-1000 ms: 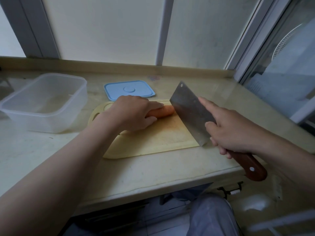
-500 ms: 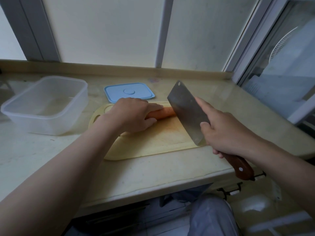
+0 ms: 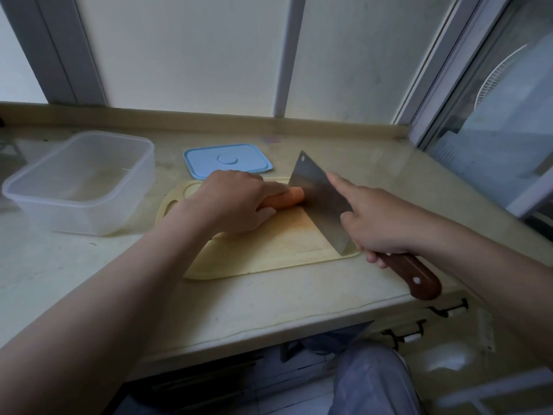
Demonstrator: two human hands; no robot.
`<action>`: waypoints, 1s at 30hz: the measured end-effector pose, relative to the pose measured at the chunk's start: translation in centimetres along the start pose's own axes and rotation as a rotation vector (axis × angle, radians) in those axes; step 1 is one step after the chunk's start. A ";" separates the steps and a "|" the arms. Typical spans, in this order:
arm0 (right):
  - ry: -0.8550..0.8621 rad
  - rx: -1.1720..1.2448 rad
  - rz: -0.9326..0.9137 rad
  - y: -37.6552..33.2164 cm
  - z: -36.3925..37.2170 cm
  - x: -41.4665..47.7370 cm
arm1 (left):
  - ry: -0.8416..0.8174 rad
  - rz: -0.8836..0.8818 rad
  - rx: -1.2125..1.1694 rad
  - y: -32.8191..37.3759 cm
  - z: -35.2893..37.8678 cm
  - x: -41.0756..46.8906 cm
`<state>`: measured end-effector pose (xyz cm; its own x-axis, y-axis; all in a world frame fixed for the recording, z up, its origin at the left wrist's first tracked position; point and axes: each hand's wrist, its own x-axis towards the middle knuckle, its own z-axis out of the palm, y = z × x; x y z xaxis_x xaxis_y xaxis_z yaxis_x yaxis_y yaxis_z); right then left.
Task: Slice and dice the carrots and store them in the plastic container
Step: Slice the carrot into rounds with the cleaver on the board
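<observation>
An orange carrot (image 3: 286,199) lies on the pale yellow cutting board (image 3: 269,250). My left hand (image 3: 236,202) grips it, covering all but its right end. My right hand (image 3: 374,220) holds the brown handle of a steel cleaver (image 3: 320,199), with the forefinger stretched along the blade's back. The blade's edge sits at the carrot's exposed right end. A clear plastic container (image 3: 80,181) stands at the left with nothing in it. Its blue lid (image 3: 227,160) lies flat behind the board.
The beige counter (image 3: 239,301) ends in a front edge close to me, with my knee (image 3: 371,381) below it. A window sill and frames run along the back. A glass panel stands at the right, a fan visible behind it.
The cleaver has moved left and down, from just right of the carrot to its right end. My left hand still holds the carrot in the same place.
</observation>
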<state>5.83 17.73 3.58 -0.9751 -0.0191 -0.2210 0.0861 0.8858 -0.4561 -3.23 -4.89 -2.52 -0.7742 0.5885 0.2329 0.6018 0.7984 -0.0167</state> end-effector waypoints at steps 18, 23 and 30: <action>0.116 0.085 -0.064 1.6 0.9 -2.4 | -0.019 -0.023 -0.005 -0.2 -0.1 0.1; 0.045 0.056 -0.027 1.5 0.1 -2.4 | -0.022 -0.028 -0.011 -0.3 -0.1 0.1; -0.015 0.054 0.017 0.7 0.2 -0.4 | 0.002 -0.006 -0.017 -0.2 0.0 0.2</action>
<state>6.36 18.23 3.18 -0.9704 -0.0115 -0.2413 0.1137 0.8596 -0.4982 -3.49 -4.96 -2.49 -0.7774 0.5835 0.2349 0.6005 0.7996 0.0014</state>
